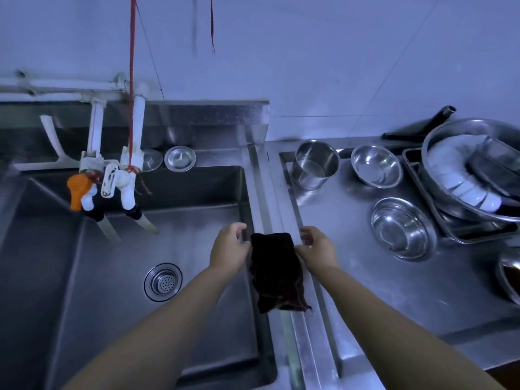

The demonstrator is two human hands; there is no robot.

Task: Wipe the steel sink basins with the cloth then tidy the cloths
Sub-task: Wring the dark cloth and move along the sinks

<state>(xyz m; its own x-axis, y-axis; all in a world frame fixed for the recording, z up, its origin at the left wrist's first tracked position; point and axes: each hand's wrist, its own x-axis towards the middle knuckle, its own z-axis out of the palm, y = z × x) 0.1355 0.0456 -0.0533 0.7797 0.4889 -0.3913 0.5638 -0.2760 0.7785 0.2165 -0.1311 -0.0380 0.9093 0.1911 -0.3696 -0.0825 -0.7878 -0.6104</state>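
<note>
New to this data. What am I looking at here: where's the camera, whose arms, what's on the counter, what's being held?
There is no robot here. One wide-angle camera sits on a person's head and looks forward and down, so the two bare arms coming in from the bottom are the wearer's own. The left hand and right hand each pinch an upper corner of a dark cloth, which hangs over the ridge between the steel sink basin and the counter. The basin has a round drain strainer, and white taps hang over its back edge. On the counter stand a steel pot, two small steel bowls, and a tray carrying a large basin of white dishes.
</note>
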